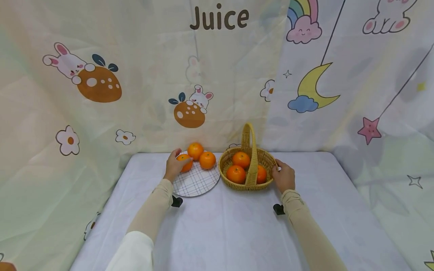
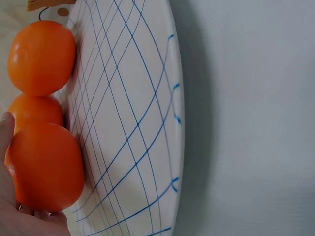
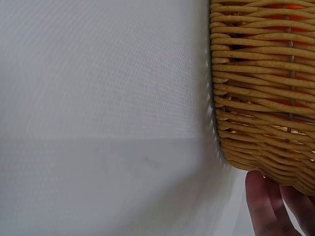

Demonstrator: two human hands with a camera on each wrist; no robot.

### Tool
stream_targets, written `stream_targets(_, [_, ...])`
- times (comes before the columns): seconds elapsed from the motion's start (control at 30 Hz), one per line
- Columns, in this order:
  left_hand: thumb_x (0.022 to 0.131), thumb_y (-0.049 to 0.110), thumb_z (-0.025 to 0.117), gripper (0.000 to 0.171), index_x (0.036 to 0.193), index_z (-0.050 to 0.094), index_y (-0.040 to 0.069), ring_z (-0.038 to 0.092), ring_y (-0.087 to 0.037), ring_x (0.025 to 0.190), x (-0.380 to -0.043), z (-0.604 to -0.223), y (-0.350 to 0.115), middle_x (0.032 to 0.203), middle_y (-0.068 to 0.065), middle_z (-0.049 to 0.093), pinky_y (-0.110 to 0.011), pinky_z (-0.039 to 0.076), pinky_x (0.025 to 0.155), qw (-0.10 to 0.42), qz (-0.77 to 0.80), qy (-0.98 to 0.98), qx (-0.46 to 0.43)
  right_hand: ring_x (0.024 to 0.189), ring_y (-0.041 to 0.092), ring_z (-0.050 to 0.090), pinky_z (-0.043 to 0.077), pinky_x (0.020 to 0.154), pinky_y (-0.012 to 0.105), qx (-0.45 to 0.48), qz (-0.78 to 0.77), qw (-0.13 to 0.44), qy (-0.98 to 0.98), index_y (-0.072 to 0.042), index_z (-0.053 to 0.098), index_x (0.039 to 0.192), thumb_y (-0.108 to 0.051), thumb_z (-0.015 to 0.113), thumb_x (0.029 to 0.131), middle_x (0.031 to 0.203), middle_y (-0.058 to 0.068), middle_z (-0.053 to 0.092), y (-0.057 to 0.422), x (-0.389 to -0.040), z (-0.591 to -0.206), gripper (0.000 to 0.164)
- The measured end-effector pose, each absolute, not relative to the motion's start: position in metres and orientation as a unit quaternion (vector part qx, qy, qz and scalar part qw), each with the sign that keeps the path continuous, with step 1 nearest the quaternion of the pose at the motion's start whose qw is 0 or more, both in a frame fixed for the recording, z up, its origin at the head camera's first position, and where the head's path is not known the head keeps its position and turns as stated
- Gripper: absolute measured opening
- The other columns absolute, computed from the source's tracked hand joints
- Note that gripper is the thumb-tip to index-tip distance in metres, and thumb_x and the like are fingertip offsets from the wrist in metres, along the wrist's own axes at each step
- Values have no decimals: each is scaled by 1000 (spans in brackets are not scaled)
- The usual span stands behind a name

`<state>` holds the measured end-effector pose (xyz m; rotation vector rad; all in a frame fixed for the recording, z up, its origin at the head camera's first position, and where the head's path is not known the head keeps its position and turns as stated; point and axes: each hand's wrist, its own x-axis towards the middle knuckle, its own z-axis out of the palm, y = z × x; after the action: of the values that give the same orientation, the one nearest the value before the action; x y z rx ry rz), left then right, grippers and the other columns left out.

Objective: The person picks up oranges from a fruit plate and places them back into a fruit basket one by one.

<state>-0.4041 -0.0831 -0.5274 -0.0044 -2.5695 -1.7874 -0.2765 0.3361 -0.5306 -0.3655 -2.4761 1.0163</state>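
My left hand [image 1: 174,165] grips an orange [image 1: 185,163] at the left side of a round white plate [image 1: 197,184] with a blue grid pattern. In the left wrist view, the thumb lies along one side of that fruit and the fingertips curl beneath it. Two more oranges, one at the back [image 1: 195,151] and one to the right [image 1: 207,160], sit beside it on the plate. With its fingers at the right rim, my right hand [image 1: 285,176] holds a wicker basket [image 1: 237,186]. Three oranges [image 1: 241,160] lie inside, one partly behind the tall handle [image 1: 252,165].
Plate and basket stand side by side near the back edge of a white-covered table [image 1: 223,233]. Right behind them hangs a printed curtain [image 1: 234,105] with rabbits, flowers and the word Juice.
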Motion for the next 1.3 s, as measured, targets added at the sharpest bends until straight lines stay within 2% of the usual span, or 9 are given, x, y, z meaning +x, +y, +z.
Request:
stream_targets(0.27, [79,34,81,86,148,36,8,40,-30,132,-404,-539,-85,149,-10,40,-42,31,113,6,-561,-828,8,50,19,47,43,44,29,-134,365,222,-894,1,59,131,-9,55,95,113,22,67,335,-277,-530,38])
stream_targets(0.47, [77,33,84,91,148,34,7,39,-31,132,-401,-545,-85,149,-11,39,-44,29,113,30,-552,-833,2,51,19,48,43,44,29,-136,365,221,-894,1,60,131,-9,56,95,113,22,67,335,-277,-530,38])
stream_targets(0.7, [76,32,85,92,149,34,8,39,-31,132,-403,-549,-88,149,-11,40,-45,28,113,27,-543,-839,4,47,18,47,42,42,28,-132,372,223,-891,1,60,131,-9,56,95,109,22,68,334,-277,-530,38])
stream_targets(0.93, [76,39,83,89,147,39,10,44,-32,127,-402,-550,-91,145,-12,44,-47,32,111,8,-536,-844,9,50,19,49,43,43,28,-132,362,234,-892,1,61,129,-9,56,94,112,22,68,336,-278,-531,37])
stream_targets(1.17, [79,37,81,84,146,39,8,45,-31,124,-398,-549,-92,144,-12,45,-46,34,110,9,-537,-843,5,54,21,52,45,45,29,-137,363,221,-895,1,60,131,-10,56,95,112,23,67,336,-276,-529,38])
stream_targets(1.3, [78,39,82,87,147,39,7,46,-31,124,-400,-550,-97,143,-13,45,-46,35,109,14,-538,-843,-1,57,22,53,46,47,29,-138,364,218,-895,1,59,131,-10,56,95,114,22,66,336,-275,-528,38])
